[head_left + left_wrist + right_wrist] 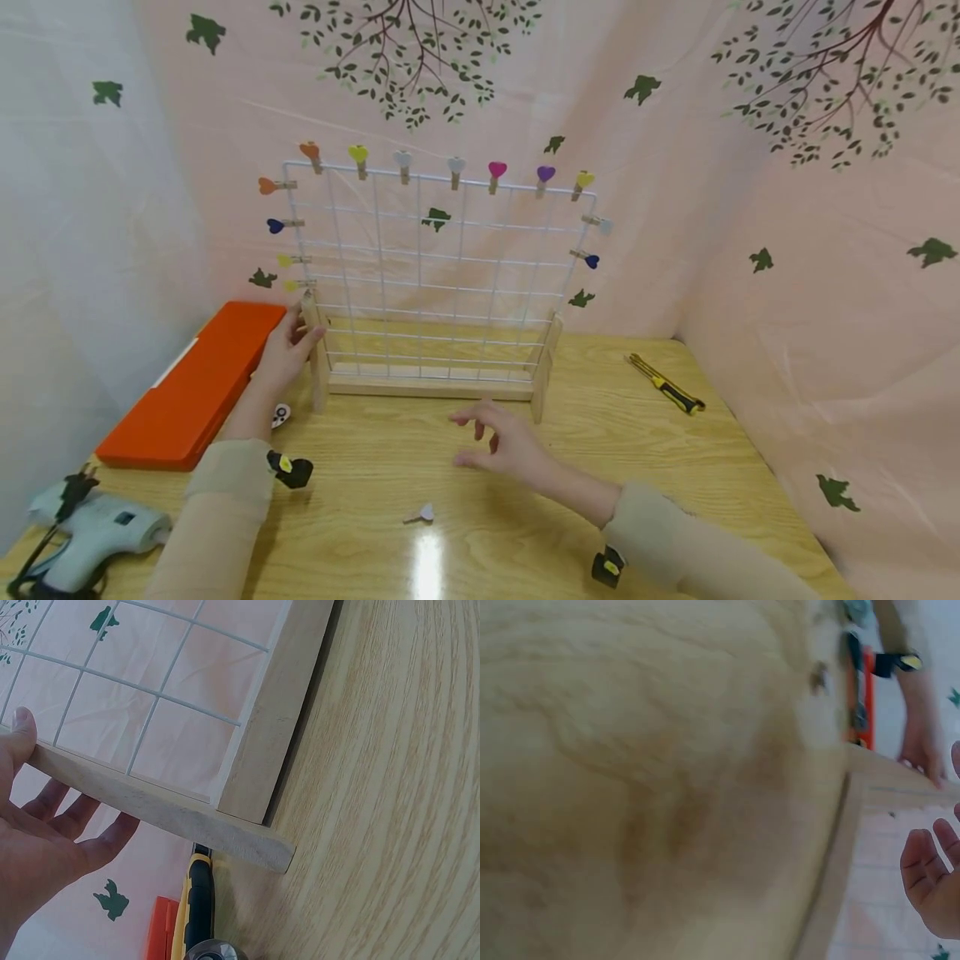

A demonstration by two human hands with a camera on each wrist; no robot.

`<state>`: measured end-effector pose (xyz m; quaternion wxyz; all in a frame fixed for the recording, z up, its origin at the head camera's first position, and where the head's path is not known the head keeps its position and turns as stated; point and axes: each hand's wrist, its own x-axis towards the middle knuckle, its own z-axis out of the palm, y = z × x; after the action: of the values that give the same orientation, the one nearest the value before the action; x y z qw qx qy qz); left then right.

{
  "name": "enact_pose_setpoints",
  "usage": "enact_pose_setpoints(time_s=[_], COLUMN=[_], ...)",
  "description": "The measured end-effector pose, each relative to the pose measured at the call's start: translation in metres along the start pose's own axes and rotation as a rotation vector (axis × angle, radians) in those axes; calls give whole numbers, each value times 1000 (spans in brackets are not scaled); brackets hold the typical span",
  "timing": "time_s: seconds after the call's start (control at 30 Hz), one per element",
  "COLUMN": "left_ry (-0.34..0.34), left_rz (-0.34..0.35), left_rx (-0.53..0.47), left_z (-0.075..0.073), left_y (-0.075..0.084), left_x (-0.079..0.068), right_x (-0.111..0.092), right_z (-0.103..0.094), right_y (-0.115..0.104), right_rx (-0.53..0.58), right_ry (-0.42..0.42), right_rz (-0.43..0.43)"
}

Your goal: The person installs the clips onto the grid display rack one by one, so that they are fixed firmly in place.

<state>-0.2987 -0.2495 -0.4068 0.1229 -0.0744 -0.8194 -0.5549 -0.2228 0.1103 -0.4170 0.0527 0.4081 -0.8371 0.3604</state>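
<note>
A white wire grid (420,250) stands upright in a wooden stand (431,387), with small heart-topped clothespins along its top and sides, such as a pink one (497,170). My left hand (285,350) grips the stand's left post (165,817); its thumb lies on one side and its fingers reach behind. My right hand (513,446) hovers in front of the stand, fingers loosely bent and holding nothing. At the edge of the right wrist view the same hand (934,892) shows only in part. A pale heart clothespin (426,513) lies on the table below it.
An orange case (195,383) lies left of the stand. A glue gun (97,525) with a dark cord sits at the front left. A yellow-and-black tool (667,385) lies at the right. Another yellow-and-black handle (196,907) shows beside the left post. Printed cloth hangs behind.
</note>
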Motion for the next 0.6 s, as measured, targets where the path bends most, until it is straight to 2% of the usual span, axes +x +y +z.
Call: enact_pose_setpoints(time_s=[0.2,0.4,0.5,0.6], left_ry=[-10,-13,-12,-10], left_rz=[-18,-20,-19,-14], left_rx=[13,11,19,31], left_z=[-1,-1,-1,-1], left_y=[4,5,4,3], left_x=[0,1,0,0], right_x=[-6,-5,-2,0], right_z=[34,51,55,60], right_y=[7,4,2,0], right_rx=[16,-52,-106,-158], right_ry=[-190,-335,-383,-395], right_rz=[-46,-80,-123,-159])
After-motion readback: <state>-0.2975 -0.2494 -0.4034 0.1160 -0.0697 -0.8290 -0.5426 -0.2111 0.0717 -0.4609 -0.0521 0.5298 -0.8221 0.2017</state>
